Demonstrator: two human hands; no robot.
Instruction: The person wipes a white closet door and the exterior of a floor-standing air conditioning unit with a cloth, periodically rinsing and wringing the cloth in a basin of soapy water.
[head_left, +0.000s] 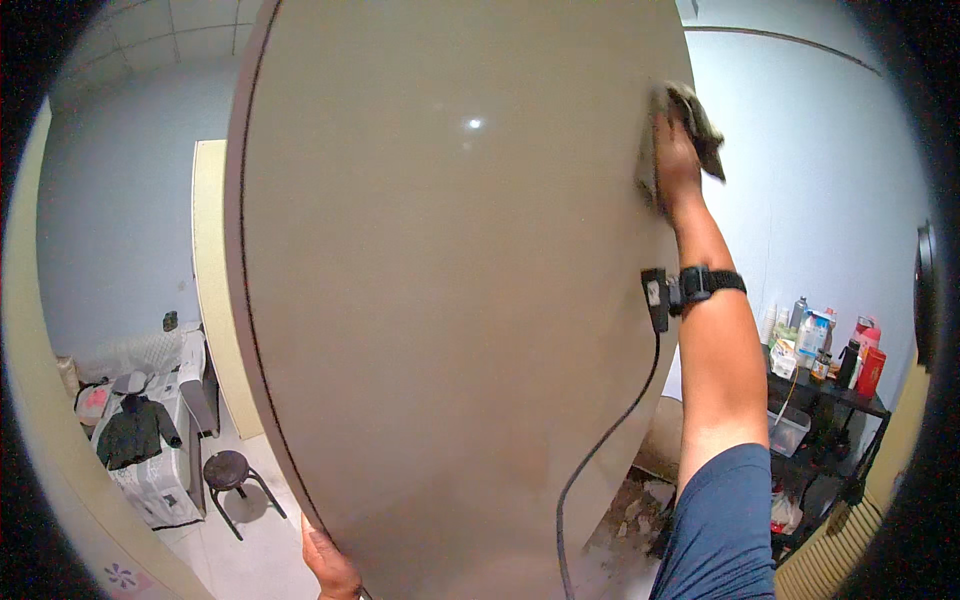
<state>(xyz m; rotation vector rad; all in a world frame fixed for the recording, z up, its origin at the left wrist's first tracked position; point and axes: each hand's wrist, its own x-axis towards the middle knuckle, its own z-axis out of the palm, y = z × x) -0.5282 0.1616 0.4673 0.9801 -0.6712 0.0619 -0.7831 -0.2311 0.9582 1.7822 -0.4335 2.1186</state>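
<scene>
A large grey-brown door (pixel 430 300) with a dark strip along its left edge fills the middle of the head view. High on its right side, my right hand (pixel 680 160) presses a grey-green cloth (pixel 709 135) flat against the surface; hand and cloth are slightly smeared by motion. Down at the lower left, my left hand (pixel 332 568) grips the door's edge, its far fingers hidden by the frame. A black strap (pixel 715 284) with a small device (pixel 656 298) circles my right forearm, and a black cable (pixel 590 462) hangs from it across the door.
At the left stand a round black stool (pixel 228 468) and a bed (pixel 165 490) with a dark jacket (pixel 135 432) on it. To the right, a black shelf (pixel 835 392) holds several bottles and boxes. The floor (pixel 625 520) beyond the door's lower right is stained.
</scene>
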